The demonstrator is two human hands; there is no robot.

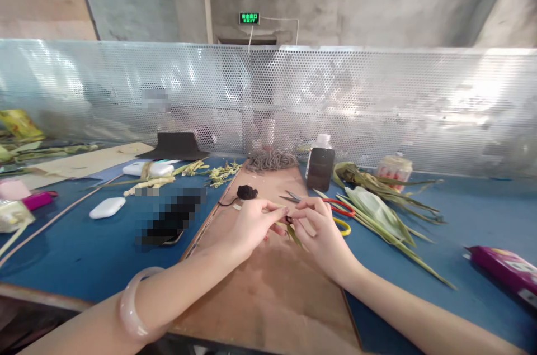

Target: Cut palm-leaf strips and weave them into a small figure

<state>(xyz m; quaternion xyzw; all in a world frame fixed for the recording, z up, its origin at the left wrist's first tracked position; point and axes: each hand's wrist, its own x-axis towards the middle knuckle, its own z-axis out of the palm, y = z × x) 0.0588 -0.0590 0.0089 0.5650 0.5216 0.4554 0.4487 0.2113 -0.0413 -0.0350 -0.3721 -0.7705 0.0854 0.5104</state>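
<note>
Above the brown board (pixel 268 304), my left hand (pixel 254 226) pinches with thumb and forefinger at a small dark thread (pixel 289 219). Close against it, my right hand (pixel 316 232) has its fingers closed around the same small piece, from which a narrow green leaf strip (pixel 294 236) hangs down. Fingers partly cover where thread and strip meet. A ball of black thread (pixel 246 193) lies just beyond my left hand, its loose end trailing left. Scissors (pixel 344 208) with a red and a yellow handle loop lie behind my right hand, partly hidden by it.
Beyond the board's middle lies a grey string heap (pixel 272 161), beside a dark bottle (pixel 321 167). Long green leaves (pixel 381 221) spread right, near a purple packet (pixel 503 271). Left are a black phone (pixel 174 218), a white case (pixel 107 208) and yellowish plant pieces (pixel 224 174). A perforated metal panel (pixel 188 92) stands behind.
</note>
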